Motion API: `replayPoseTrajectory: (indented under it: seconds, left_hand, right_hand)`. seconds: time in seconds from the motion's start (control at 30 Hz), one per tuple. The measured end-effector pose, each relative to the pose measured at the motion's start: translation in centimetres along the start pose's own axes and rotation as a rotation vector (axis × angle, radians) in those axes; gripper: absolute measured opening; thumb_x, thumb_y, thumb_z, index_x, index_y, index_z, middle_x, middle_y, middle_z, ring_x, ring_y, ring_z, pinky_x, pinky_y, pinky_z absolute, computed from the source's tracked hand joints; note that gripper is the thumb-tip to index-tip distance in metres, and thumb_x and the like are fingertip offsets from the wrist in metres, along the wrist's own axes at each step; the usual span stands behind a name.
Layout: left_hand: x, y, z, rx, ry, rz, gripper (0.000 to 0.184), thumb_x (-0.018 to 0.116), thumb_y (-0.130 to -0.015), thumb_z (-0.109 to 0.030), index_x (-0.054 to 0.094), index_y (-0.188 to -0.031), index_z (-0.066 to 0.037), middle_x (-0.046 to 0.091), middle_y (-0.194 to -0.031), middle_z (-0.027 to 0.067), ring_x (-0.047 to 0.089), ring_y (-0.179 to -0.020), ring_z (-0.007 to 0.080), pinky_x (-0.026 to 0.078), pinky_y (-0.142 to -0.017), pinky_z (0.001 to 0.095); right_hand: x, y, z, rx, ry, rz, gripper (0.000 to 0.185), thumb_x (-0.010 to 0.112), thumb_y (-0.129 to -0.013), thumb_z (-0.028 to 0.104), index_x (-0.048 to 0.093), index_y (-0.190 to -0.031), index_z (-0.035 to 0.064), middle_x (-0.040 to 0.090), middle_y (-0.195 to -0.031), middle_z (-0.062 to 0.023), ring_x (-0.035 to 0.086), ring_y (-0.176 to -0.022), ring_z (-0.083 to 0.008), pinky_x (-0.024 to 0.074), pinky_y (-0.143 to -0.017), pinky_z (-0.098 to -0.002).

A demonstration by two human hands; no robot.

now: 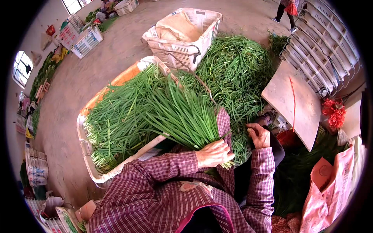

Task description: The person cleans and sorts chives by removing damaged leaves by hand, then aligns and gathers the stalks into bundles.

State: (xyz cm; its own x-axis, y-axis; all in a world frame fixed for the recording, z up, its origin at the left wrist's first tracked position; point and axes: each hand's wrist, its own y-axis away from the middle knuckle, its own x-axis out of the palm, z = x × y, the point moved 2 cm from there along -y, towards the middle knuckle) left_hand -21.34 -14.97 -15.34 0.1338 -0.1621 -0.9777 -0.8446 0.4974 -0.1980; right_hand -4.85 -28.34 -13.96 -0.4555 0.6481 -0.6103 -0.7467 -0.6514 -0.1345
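A thick bunch of garlic chives (186,116) is gripped near its pale stem ends by my left hand (214,153), just in front of my body. The long green leaves fan out up and left, over the edge of a white crate (86,155) filled with more chives (120,112). My right hand (259,136) is apart from the bunch, its fingers curled and thumb close to them. Whatever it may pinch is too small to make out. Beyond it spreads a big heap of loose green leaves (241,70).
A second white crate (175,50) with a beige cloth stands behind the filled one. At right are a tilted board (291,101), stacked crates (322,46), red ties (333,112) and a pink sack (330,186). A person (285,13) stands at the far right.
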Motion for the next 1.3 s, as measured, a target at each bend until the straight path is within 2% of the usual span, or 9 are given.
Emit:
replayPoseTrajectory:
  seconds: [0.2,0.33,0.47,0.67,0.73,0.87,0.97,1.07,1.3]
  left_hand:
    - [2.1,-0.2,-2.0,0.017,-0.008,0.062,0.015,0.057,-0.079,-0.019,0.052,-0.087,-0.007,0.051,-0.072,0.0023,0.051,-0.075,0.0159,0.040,-0.075,0.0334]
    - [3.2,0.1,-2.3,0.018,-0.065,0.081,0.017,0.057,-0.079,-0.024,0.052,-0.085,-0.009,0.050,-0.069,0.0000,0.052,-0.075,0.0155,0.038,-0.077,0.0334]
    - [3.6,0.7,-2.8,0.054,-0.113,0.104,0.014,0.054,-0.082,-0.020,0.054,-0.089,-0.008,0.053,-0.072,0.0010,0.052,-0.075,0.0155,0.039,-0.076,0.0323]
    - [4.0,0.9,-2.9,0.027,-0.093,-0.035,0.011,0.056,-0.077,-0.019,0.057,-0.081,-0.008,0.055,-0.068,0.0014,0.056,-0.074,0.0147,0.040,-0.077,0.0302]
    - [3.8,1.0,-2.9,0.031,-0.124,-0.072,0.012,0.057,-0.076,-0.018,0.057,-0.082,-0.008,0.055,-0.067,0.0015,0.056,-0.073,0.0147,0.040,-0.077,0.0294]
    - [4.6,0.9,-3.0,0.013,-0.098,-0.057,0.011,0.058,-0.075,-0.018,0.055,-0.076,-0.007,0.054,-0.065,0.0031,0.056,-0.068,0.0157,0.043,-0.071,0.0291]
    - [4.9,1.0,-2.9,0.019,-0.103,-0.086,0.013,0.058,-0.075,-0.018,0.053,-0.072,-0.007,0.053,-0.063,0.0033,0.054,-0.065,0.0164,0.044,-0.070,0.0296]
    - [5.5,1.1,-2.9,0.039,-0.160,-0.062,0.014,0.058,-0.076,-0.019,0.052,-0.072,-0.007,0.051,-0.063,0.0024,0.052,-0.063,0.0160,0.043,-0.069,0.0298]
    - [4.8,1.4,-3.2,0.059,-0.108,-0.074,0.015,0.058,-0.076,-0.020,0.052,-0.072,-0.007,0.050,-0.061,0.0018,0.052,-0.062,0.0160,0.043,-0.067,0.0295]
  right_hand:
    - [1.2,0.1,-0.9,0.065,-0.073,-0.042,0.009,0.065,-0.081,0.007,0.067,-0.087,-0.0002,0.062,-0.061,-0.0049,0.056,-0.053,-0.0083,0.0443,-0.051,-0.0237]
    - [2.6,-0.3,0.0,0.056,0.090,-0.037,0.028,0.069,-0.081,0.025,0.061,-0.067,0.0025,0.056,-0.051,-0.0047,0.051,-0.044,-0.0110,0.0408,-0.045,-0.0278]
    - [3.8,-1.2,1.4,0.022,0.082,-0.068,0.031,0.068,-0.081,0.025,0.057,-0.063,0.0030,0.049,-0.047,-0.0048,0.046,-0.041,-0.0135,0.0379,-0.044,-0.0299]
    - [7.1,-4.9,3.8,-0.108,-0.195,-0.030,0.009,0.066,-0.079,0.009,0.064,-0.087,0.0054,0.065,-0.070,-0.0070,0.061,-0.058,-0.0129,0.0478,-0.055,-0.0269]
    - [8.2,-6.8,4.9,-0.184,-0.128,-0.003,0.011,0.064,-0.083,0.014,0.066,-0.091,0.0061,0.067,-0.074,-0.0093,0.064,-0.064,-0.0156,0.0505,-0.059,-0.0286]
    - [11.6,-11.2,4.2,-0.005,-0.220,0.139,0.026,0.064,-0.085,0.029,0.067,-0.096,0.0059,0.069,-0.077,-0.0105,0.065,-0.066,-0.0183,0.0517,-0.064,-0.0310]
    - [13.3,-13.5,4.7,0.132,-0.237,0.220,0.039,0.070,-0.078,0.040,0.066,-0.098,0.0068,0.069,-0.078,-0.0077,0.064,-0.068,-0.0185,0.0518,-0.067,-0.0303]
    - [15.6,-14.8,4.1,0.068,-0.149,0.197,0.042,0.074,-0.075,0.042,0.066,-0.095,0.0062,0.068,-0.076,-0.0068,0.064,-0.070,-0.0173,0.0512,-0.067,-0.0302]
    - [14.4,-13.4,6.4,0.041,-0.031,0.114,0.023,0.075,-0.073,0.030,0.068,-0.085,0.0117,0.066,-0.070,-0.0046,0.062,-0.062,-0.0165,0.0496,-0.062,-0.0313]
